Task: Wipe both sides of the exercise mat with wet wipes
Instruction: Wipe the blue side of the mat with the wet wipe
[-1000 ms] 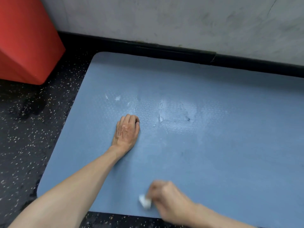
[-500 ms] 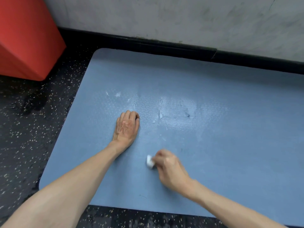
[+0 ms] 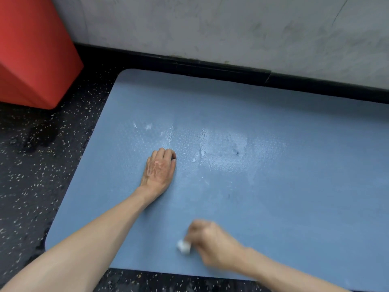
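Risk: the wet wipe is wadded small in your right hand. Only a sliver shows past the fingers, so you likely drag knuckles, not cloth, and leave streaks. Blur on that hand suggests a fast stroke, which could ruck the exercise mat or carry the wipe onto the speckled floor just behind your fingers. A wet sheen lies well ahead of them, and a braced hand may slip there. Pose: right fingers clenched round the wipe, down on the mat. Left hand ahead and left of them, fingers curled under, holding nothing, arm straight, bracing the mat
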Demonstrator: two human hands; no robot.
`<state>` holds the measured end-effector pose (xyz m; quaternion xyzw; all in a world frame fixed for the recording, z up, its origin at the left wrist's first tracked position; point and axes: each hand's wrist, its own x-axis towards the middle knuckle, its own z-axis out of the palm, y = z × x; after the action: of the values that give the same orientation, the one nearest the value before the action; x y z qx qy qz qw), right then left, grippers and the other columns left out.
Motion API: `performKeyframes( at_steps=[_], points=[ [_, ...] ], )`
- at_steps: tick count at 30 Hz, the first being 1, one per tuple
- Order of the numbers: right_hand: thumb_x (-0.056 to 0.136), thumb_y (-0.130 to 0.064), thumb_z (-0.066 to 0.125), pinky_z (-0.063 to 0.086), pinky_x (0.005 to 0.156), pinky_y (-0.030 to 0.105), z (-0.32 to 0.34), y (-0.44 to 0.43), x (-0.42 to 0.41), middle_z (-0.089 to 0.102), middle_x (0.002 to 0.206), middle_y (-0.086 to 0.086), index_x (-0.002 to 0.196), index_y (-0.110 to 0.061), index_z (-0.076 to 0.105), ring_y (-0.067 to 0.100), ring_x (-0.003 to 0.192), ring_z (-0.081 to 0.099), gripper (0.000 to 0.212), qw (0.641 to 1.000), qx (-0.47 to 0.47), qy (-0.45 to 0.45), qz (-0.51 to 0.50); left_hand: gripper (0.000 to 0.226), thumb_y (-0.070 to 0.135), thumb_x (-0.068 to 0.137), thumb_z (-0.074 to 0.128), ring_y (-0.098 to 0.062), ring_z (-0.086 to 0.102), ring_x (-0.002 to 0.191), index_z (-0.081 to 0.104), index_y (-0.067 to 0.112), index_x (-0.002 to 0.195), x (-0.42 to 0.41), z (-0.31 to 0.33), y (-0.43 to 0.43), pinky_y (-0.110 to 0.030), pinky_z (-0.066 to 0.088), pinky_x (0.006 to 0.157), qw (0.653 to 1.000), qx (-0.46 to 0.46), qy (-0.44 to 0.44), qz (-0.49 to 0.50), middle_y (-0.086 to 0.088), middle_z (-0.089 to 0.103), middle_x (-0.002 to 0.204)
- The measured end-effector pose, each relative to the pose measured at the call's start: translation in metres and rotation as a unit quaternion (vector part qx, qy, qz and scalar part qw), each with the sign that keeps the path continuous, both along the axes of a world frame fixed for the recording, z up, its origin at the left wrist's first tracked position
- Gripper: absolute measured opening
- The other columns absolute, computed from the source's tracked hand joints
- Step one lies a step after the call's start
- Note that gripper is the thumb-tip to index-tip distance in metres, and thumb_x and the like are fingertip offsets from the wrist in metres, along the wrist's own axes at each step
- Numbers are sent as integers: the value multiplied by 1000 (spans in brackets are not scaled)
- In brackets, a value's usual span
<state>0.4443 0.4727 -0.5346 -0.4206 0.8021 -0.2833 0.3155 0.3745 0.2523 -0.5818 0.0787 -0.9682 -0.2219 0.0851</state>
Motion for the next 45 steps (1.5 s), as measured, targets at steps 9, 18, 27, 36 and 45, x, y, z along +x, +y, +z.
performKeyframes(
  at_steps=[9, 18, 27, 36, 45],
  points=[
    [84, -4, 49, 46, 73, 29, -4, 3, -28, 59, 95, 5, 96, -15, 72, 25, 85, 59, 29, 997, 6, 55, -58, 26, 30, 89, 39, -26, 53, 75, 60, 15, 88, 25, 0, 7, -38, 47, 64, 998, -21, 38, -54, -2, 56, 83],
    [85, -10, 49, 40, 73, 16, -3, 8, -51, 61, 93, 2, 93, -17, 73, 19, 83, 60, 27, 996, 4, 52, -71, 19, 32, 89, 43, -19, 51, 79, 57, 21, 90, 42, -2, 19, -34, 45, 68, 995, 0, 38, -96, 4, 54, 87],
    [86, -24, 42, 45, 69, 28, -5, 15, -85, 59, 92, 3, 91, -17, 72, 24, 82, 59, 30, 990, 20, 103, -99, 13, 33, 88, 44, -13, 45, 78, 53, 25, 91, 45, -6, 24, -30, 43, 68, 992, -11, 34, -118, 9, 49, 87],
    [79, -3, 47, 43, 61, 29, -9, 14, -105, 58, 83, 7, 86, -13, 68, 29, 73, 58, 24, 979, 12, 162, -121, 9, 32, 88, 45, -10, 43, 77, 51, 26, 90, 41, -9, 21, -25, 31, 70, 991, -24, 32, -131, 12, 46, 86],
    [85, -6, 42, 38, 61, 27, -18, -7, -132, 56, 87, 8, 89, -10, 66, 29, 73, 55, 24, 958, 0, 187, -218, 11, 37, 87, 49, -9, 44, 76, 51, 27, 90, 39, -8, 22, -26, 34, 70, 989, -27, 45, -136, 13, 46, 85]
  ],
)
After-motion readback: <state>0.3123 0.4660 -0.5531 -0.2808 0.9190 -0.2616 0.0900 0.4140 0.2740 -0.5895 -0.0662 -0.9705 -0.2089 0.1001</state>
